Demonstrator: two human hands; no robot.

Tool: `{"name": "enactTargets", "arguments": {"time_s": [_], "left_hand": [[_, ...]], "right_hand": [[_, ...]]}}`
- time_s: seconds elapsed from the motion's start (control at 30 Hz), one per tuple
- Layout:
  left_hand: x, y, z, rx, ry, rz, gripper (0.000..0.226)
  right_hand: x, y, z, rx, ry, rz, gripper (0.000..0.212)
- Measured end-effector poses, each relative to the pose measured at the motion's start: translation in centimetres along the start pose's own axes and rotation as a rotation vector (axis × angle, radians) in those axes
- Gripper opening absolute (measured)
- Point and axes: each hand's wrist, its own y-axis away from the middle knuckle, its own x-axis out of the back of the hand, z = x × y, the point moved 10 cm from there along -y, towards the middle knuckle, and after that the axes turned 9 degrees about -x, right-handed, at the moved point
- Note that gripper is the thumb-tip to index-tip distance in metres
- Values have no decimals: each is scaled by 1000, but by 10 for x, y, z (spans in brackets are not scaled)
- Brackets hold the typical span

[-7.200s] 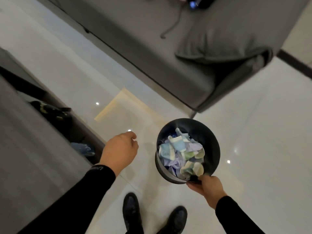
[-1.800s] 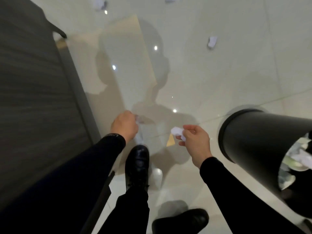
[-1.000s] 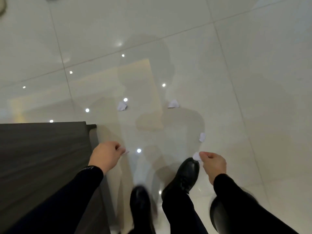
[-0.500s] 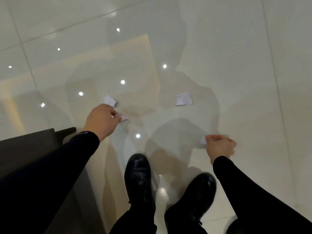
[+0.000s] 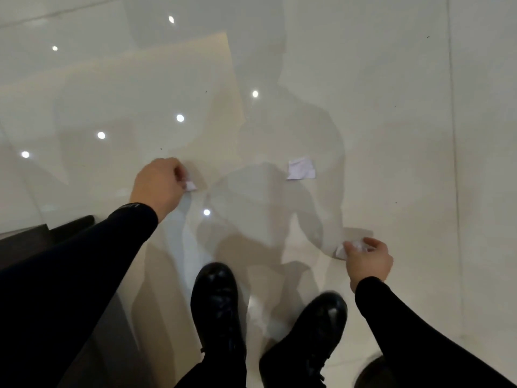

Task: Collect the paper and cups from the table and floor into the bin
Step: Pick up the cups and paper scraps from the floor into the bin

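Note:
My left hand (image 5: 158, 184) is closed around a small white paper scrap (image 5: 190, 185) that pokes out at the fingertips, low over the glossy floor. My right hand (image 5: 368, 260) pinches crumpled white paper (image 5: 353, 246) at lower right. A loose white paper piece (image 5: 301, 168) lies flat on the floor between and beyond both hands. The bin shows only as a dark curved sliver (image 5: 370, 373) at the bottom right edge, behind my right sleeve.
My two black shoes (image 5: 216, 301) stand on the pale tiled floor (image 5: 391, 107). A dark table corner (image 5: 33, 239) juts in at the left edge. Ceiling-light reflections dot the floor.
My left hand has reached forward onto the scrap that lay just ahead of it; that scrap is now at its fingers. The view has closed in on the floor. My right hand still holds paper.

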Motion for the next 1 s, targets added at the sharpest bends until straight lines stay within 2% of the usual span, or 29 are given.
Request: {"name": "enactTargets", "arguments": {"time_s": [0.07, 0.2, 0.33, 0.4, 0.53, 0.67, 0.73, 0.83, 0.93, 1.0], "left_hand": [[-4, 7, 36, -146, 56, -32, 17], [-33, 11, 130, -423, 99, -127, 58], [-86, -2, 204, -514, 15, -280, 72], [-100, -6, 220, -527, -49, -254, 65], [-99, -4, 221, -520, -92, -137, 27], [-91, 11, 194, -309, -50, -300, 14], [-69, 38, 198, -299, -21, -299, 5], [-32, 98, 215, -312, 3, -276, 8], [-4, 148, 243, -250, 195, -268, 11], [6, 172, 274, -279, 287, -253, 16]], "right_hand": [[-2, -3, -3, 17, -15, 2, 33], [-10, 4, -7, 48, 32, -53, 20], [-18, 23, -14, 142, 63, -161, 24], [-22, 31, -21, 149, -39, -262, 18], [-19, 37, -37, 81, -261, -445, 4], [1, 44, -41, -30, -480, -497, 2], [19, 55, -37, -71, -570, -508, 5], [55, 82, -20, -121, -604, -483, 4], [100, 104, 6, -137, -588, -409, 10], [131, 112, 25, -150, -643, -332, 14]]}}
